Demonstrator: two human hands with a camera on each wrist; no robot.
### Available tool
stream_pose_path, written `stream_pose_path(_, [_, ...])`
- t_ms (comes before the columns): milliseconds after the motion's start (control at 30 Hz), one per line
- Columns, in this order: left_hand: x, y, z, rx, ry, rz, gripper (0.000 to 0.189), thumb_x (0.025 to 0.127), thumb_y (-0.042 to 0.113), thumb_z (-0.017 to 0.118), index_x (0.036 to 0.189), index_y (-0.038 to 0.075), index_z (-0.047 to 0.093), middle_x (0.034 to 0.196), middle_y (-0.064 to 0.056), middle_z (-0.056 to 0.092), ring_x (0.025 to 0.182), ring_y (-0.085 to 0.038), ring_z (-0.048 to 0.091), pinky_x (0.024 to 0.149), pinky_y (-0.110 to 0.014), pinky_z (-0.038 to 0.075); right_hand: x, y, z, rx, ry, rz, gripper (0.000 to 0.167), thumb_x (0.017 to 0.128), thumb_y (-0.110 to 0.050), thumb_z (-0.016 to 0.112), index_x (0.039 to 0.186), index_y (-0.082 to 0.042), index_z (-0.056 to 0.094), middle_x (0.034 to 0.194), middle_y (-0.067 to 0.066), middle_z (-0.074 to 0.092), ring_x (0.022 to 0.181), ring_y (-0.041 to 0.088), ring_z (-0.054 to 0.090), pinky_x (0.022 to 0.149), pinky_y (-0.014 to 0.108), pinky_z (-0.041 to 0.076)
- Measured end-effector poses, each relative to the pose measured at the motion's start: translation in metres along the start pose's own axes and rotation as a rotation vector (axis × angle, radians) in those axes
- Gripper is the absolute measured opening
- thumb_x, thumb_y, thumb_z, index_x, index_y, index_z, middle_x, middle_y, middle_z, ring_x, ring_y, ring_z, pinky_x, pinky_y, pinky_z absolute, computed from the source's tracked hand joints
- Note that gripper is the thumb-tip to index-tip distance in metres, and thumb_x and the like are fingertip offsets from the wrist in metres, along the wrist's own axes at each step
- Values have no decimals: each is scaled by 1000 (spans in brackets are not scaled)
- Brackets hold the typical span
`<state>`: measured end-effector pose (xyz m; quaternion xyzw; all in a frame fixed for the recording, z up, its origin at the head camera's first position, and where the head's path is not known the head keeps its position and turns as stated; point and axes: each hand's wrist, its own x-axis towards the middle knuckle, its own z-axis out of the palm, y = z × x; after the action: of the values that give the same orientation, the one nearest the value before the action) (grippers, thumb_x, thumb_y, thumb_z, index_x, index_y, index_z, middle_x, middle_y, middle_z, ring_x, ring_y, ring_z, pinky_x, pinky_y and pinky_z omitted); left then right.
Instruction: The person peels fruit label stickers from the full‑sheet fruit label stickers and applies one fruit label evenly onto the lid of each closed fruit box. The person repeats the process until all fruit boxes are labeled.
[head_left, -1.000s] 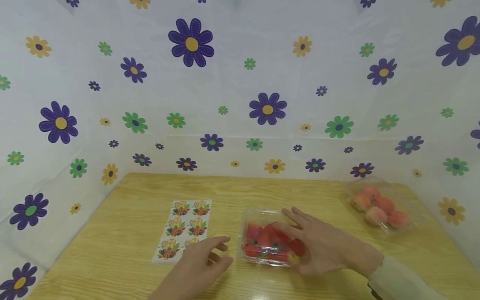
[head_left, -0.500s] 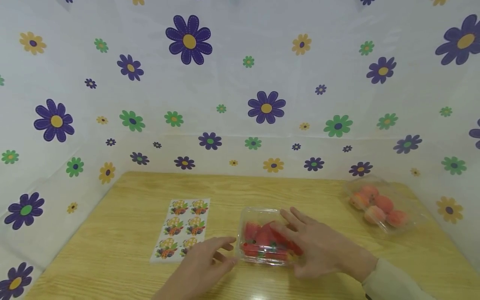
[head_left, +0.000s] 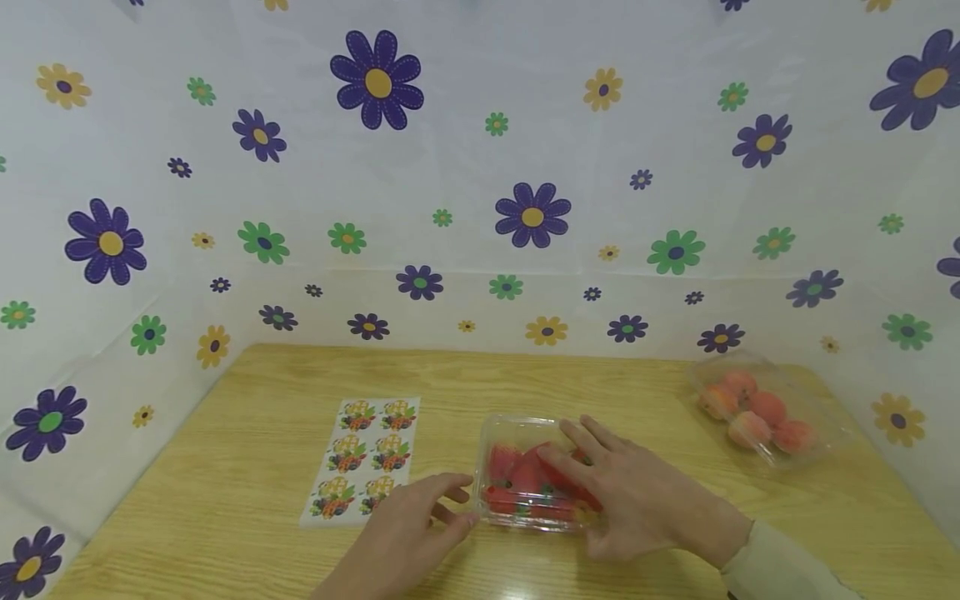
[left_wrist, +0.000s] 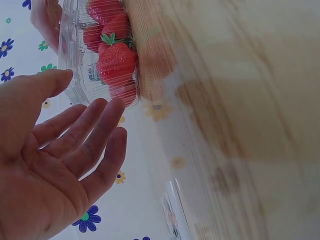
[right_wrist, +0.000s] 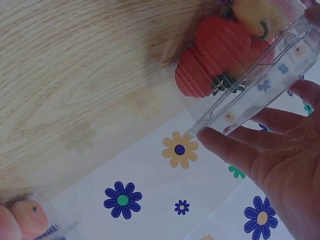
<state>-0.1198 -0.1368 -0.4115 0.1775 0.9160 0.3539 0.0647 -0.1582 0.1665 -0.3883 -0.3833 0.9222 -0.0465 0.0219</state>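
A clear plastic clamshell box [head_left: 517, 429] sits on the table, its lid down over several red strawberries [head_left: 528, 479]. A yellow piece with a green stem [right_wrist: 254, 17] lies among the fruit. My right hand [head_left: 637, 496] rests over the box's right side, fingers spread and fairly straight on the lid, thumb towards the near right corner. At the left side is my left hand [head_left: 408, 525], its thumb and fingers apart and loosely bent, fingertips right at the box edge. In the left wrist view the left palm [left_wrist: 45, 185] holds nothing.
Left of the box lies a white sheet of fruit-print stickers [head_left: 356, 458], partly behind the left hand. A second clear box [head_left: 817, 408] with several peach-like fruits [head_left: 752, 429] stands at the back right. A flower-printed curtain [head_left: 480, 167] surrounds the wooden table [head_left: 217, 467].
My left hand has come slightly right, up to the box's edge. The right hand has settled on the lid with a small shift left. The box stays in place.
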Motion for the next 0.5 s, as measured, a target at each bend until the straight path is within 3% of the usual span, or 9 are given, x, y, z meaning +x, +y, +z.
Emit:
stream_pose_path(300, [0,-2,-3,15,28,-22,39,99,43,66,129,17,67,113,4,75,89,-9,73,72,-32,59,-2,0,2,-49,41,-19,88,76,-40,70,157,-23,41,161,20,39,143,51,43,100,62,52])
stream_pose_path(500, [3,-12,-11,44,93,-60,34,99,38,68,125,16,70,112,3,76,88,-9,73,71,-30,58,-3,1,3,-35,37,-13,86,77,-39,70,157,-25,43,162,19,38,145,50,41,101,62,52])
